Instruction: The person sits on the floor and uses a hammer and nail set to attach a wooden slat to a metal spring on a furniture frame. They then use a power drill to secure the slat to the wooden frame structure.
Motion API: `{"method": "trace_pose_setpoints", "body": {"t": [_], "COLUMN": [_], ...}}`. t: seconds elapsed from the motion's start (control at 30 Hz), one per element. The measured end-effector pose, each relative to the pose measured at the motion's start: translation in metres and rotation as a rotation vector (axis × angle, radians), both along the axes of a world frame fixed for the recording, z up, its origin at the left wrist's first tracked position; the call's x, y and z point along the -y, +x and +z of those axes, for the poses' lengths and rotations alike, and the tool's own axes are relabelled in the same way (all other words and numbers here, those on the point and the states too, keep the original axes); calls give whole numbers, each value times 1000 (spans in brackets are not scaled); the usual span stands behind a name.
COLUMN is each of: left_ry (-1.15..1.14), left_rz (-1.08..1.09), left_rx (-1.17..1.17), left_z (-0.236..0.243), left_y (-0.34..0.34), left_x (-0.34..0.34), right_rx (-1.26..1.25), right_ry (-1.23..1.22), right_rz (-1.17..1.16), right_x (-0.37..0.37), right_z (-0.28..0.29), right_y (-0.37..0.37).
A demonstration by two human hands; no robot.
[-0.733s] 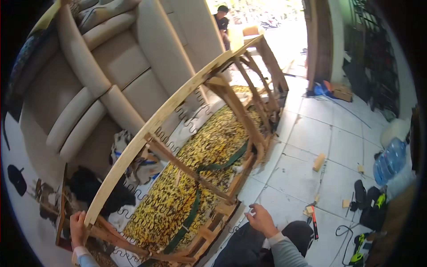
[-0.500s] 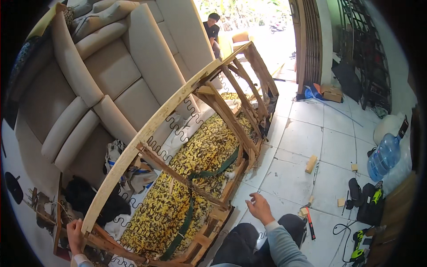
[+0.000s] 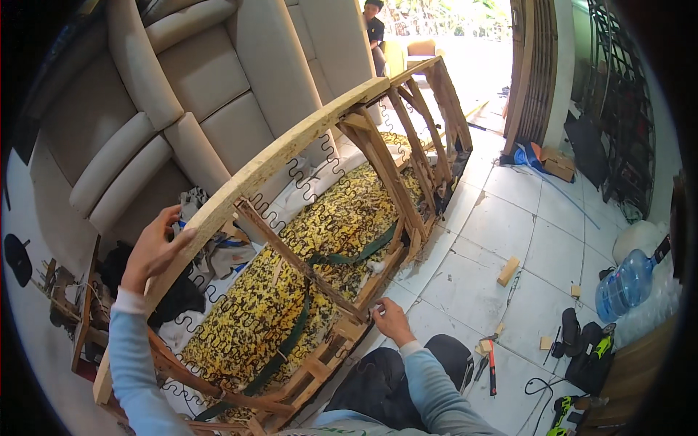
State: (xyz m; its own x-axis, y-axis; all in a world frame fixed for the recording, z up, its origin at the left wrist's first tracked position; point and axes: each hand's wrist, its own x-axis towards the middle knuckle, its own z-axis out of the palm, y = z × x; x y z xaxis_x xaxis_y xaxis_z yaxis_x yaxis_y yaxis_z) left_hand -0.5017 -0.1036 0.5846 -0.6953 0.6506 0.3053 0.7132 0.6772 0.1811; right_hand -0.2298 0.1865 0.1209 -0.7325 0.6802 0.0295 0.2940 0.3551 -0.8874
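A bare wooden sofa frame [image 3: 273,172] stands tipped on its side before me, with wavy metal springs and dark green webbing [image 3: 297,330] across it. Yellow-and-black speckled foam [image 3: 258,309] lies behind the springs. My left hand [image 3: 156,247] grips the pale upper rail, thumb on the near face and fingers reaching over to the far side. Beside the frame's lower rail, near the foot of the middle brace [image 3: 291,265], is my right hand [image 3: 394,321]. Its fingers are bent together at the tips; whatever they pinch is too small to make out.
Upholstered beige sofas [image 3: 211,123] stand behind the frame. On the tiled floor at right lie a hammer [image 3: 492,367], wood blocks [image 3: 508,271], a green-black power tool [image 3: 563,414] and a blue water bottle [image 3: 624,285]. A person [image 3: 374,36] sits by the bright doorway.
My left hand has moved up along the rail from its lower end. The right hand has come left to the lower rail, its fingers closing. The whole view has shifted slightly.
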Motion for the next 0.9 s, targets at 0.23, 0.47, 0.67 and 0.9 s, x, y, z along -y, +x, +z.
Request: {"method": "trace_pose_setpoints", "body": {"t": [0.23,0.47,0.67,0.9], "left_ry": [-93,-45,-50,-30], "left_rz": [-140,-146,-160,-164], "left_rx": [469,628,588,635], "left_z": [4,-2,-4,-3], "left_y": [-8,-26,-32,-13], "left_x": [-34,-28,-24,-27], "right_rx": [48,56,67,68], "right_ry": [6,-5,6,15], "right_rz": [-130,-63,-79,-80], "right_x": [-17,-14,-15,-16], "right_z": [-5,-7,-6,-8], "right_y": [22,26,30,29]}}
